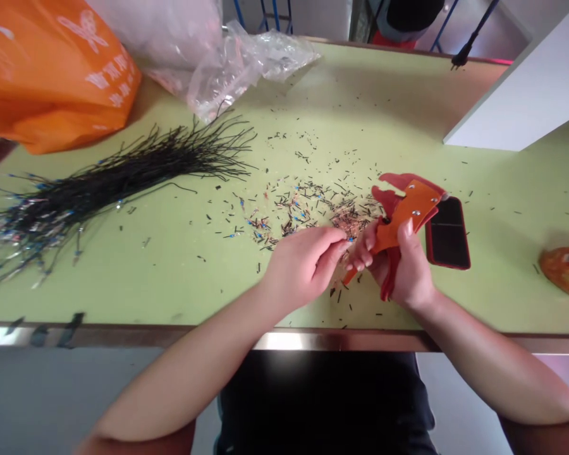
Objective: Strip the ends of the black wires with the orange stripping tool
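Observation:
My right hand (403, 268) is wrapped round an orange and red wire stripper (410, 208), its jaws pointing up and to the left. Close by on the left, my left hand (308, 262) is closed in a pinch with a small blue piece (350, 239) at its fingertips. Beyond my hands, short black, blue and copper-coloured scraps (313, 205) lie scattered on the green table (171, 278). A large bundle of thin black wires (137, 165) lies at the left, with blue and bare-looking ends towards the table's left side.
An orange bag (52, 76) and clear plastic bags (232, 63) stand at the back left. Right of the stripper lies a dark phone-like object with a red edge (449, 232). A white panel (516, 95) rises at the back right, and an amber packet (566, 270) sits at the right edge.

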The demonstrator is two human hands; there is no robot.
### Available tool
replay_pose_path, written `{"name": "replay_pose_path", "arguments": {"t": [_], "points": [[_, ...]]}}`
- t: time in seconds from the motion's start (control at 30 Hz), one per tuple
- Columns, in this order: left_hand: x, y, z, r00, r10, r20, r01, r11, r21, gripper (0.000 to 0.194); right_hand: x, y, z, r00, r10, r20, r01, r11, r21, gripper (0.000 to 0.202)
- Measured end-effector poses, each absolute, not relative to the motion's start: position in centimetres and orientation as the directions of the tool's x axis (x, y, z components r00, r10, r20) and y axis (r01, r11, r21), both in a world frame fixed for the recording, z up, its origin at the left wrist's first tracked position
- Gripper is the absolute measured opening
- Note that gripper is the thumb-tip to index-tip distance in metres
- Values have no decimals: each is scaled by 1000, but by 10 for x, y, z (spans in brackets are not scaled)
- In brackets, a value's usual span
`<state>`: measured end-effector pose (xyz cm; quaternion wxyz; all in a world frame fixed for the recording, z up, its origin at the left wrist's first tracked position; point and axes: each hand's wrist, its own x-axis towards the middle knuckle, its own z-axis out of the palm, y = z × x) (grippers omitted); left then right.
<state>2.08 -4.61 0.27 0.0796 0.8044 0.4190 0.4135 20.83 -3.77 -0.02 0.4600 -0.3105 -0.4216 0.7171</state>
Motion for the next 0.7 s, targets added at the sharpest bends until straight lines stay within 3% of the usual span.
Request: {"name": "replay_pose_path", "arguments": {"t": [0.17, 0.37, 0.7], "points": [[19, -42, -1, 305, 795, 524, 633, -580, 513, 16, 218, -33, 3, -279, 958, -75, -446, -198, -873, 24], [-4, -20, 2, 320, 816, 481, 736, -534, 416, 24, 221, -27, 4, -220, 969, -110, -496, -208, -843, 19], [-66, 18, 0, -85, 813, 576, 852, -240, 465, 38, 223, -20, 1, -131, 979, -157, -475, -201, -857, 17]]}}
